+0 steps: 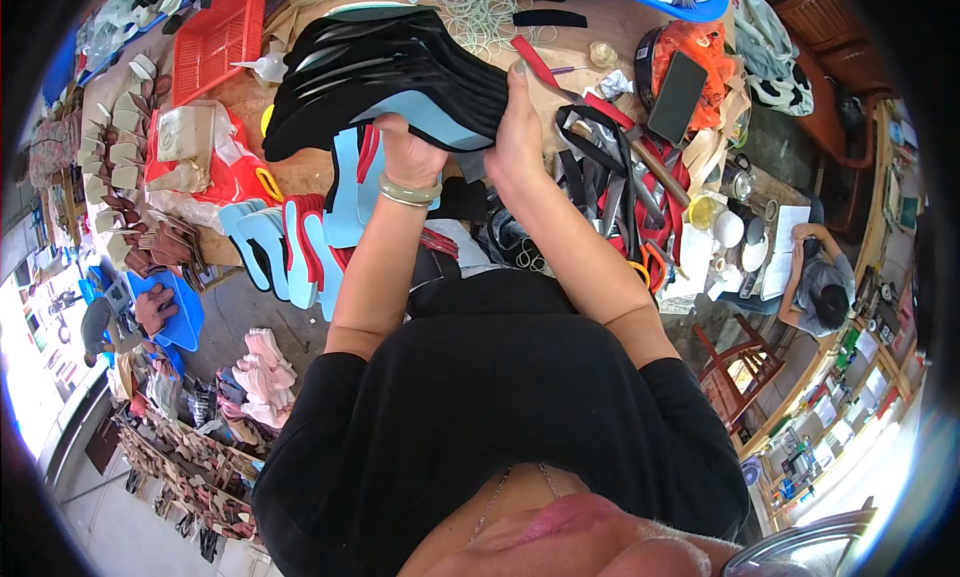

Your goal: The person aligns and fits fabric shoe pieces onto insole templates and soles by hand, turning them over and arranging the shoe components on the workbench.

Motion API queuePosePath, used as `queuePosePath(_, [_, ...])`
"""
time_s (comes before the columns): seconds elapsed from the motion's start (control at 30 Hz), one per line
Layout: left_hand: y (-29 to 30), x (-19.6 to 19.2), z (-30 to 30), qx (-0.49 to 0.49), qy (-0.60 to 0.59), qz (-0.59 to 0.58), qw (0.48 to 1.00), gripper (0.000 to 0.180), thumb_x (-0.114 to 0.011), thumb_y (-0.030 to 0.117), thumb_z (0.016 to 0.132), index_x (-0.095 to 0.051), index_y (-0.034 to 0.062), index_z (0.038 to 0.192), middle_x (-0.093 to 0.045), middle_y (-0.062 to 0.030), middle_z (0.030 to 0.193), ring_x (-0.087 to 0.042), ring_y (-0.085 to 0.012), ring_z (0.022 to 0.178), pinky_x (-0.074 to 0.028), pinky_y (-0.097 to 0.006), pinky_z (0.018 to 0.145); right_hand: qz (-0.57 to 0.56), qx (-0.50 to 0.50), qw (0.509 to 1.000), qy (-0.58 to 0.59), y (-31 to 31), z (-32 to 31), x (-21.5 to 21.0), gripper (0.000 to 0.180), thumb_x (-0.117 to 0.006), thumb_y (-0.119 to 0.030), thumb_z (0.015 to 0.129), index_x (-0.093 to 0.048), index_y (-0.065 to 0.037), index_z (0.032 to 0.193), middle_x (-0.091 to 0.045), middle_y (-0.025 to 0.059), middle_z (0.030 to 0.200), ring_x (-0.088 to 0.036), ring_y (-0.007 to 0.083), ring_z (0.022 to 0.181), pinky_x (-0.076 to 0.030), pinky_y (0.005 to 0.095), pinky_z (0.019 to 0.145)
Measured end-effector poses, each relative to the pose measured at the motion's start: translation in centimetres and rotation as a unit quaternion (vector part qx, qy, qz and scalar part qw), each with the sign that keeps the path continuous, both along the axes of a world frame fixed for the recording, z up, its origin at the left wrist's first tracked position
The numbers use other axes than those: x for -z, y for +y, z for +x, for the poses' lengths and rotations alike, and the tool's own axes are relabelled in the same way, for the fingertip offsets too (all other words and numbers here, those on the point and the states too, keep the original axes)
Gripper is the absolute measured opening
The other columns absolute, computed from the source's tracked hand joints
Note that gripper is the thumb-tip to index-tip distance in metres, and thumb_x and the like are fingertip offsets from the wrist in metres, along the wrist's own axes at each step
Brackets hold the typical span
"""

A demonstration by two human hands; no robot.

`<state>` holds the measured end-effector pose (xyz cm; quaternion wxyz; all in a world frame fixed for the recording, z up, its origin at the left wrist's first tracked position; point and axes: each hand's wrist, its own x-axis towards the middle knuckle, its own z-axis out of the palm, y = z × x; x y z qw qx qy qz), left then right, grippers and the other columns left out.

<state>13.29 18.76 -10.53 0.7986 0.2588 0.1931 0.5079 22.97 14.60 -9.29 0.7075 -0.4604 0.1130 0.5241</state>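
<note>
A thick fanned stack of black, curved sole-shaped pieces [390, 72] is held up over the table, and the lowest one shows a light blue face. My left hand [408, 155], with a bangle at the wrist, is closed on the stack's near edge; its fingers are hidden beneath. At the right end, my right hand [517, 127] grips the stack with the thumb up along its side. Just below the left hand lie more light blue pieces [345, 177] with red strips. Similar blue pieces with black and red edging [270, 242] lie along the table's near left edge.
A red plastic basket [218, 42] and a squeeze bottle [265, 68] stand at the back left. Right of my hands are a hammer [660, 172], orange-handled scissors [652, 265] and a phone [678, 97]. Tangled cord [485, 12] lies behind the stack. Another person [825, 282] sits at far right.
</note>
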Motion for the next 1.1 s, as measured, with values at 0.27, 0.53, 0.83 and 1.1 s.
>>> queuePosePath(0.27, [2.6,3.3,-1.7,-0.046,0.042,-0.044,0.997,0.066,-0.071,0.043,0.081,-0.046,0.0064,0.130,-0.052,-0.0065,0.129,-0.051,-0.0264,0.118,-0.040,-0.044,0.103,-0.047,-0.179,0.966,-0.180,1.2,0.3,3.9,0.042,-0.039,-0.034,0.101,-0.057,0.003,0.110,-0.062,0.0106,0.097,-0.057,0.0161,0.090,-0.046,0.0295,0.081])
queuePosePath(0.53, [-2.6,3.5,-9.6,0.206,-0.244,-0.364,0.875,0.116,-0.050,0.086,0.058,-0.038,0.0045,0.139,-0.052,-0.0216,0.127,-0.053,-0.0349,0.115,-0.043,-0.048,0.098,-0.129,-0.300,0.584,-0.743,9.6,9.0,16.7,0.029,-0.043,-0.024,0.094,-0.064,-0.006,0.103,-0.066,0.0218,0.095,-0.063,0.0394,0.088,-0.048,0.0491,0.078])
queuePosePath(0.83, [-10.7,3.7,-8.0,0.273,-0.125,-0.325,0.897,0.082,-0.071,0.047,0.077,-0.041,-0.0016,0.136,-0.050,-0.0221,0.132,-0.050,-0.0344,0.122,-0.037,-0.046,0.105,-0.178,-0.304,0.548,-0.759,8.4,15.1,17.8,0.021,-0.057,-0.020,0.089,-0.065,-0.007,0.103,-0.065,0.0160,0.095,-0.062,0.0315,0.085,-0.048,0.0389,0.077])
queuePosePath(1.1, [-8.4,-1.5,-9.2,0.212,-0.177,-0.195,0.941,0.069,-0.063,0.044,0.085,-0.043,0.0016,0.135,-0.052,-0.0177,0.132,-0.053,-0.0263,0.120,-0.039,-0.040,0.105,0.086,-0.222,0.815,-0.529,2.8,12.1,6.4,0.011,-0.056,-0.011,0.091,-0.061,-0.002,0.097,-0.062,0.0024,0.083,-0.058,0.0094,0.076,-0.046,0.0231,0.071])
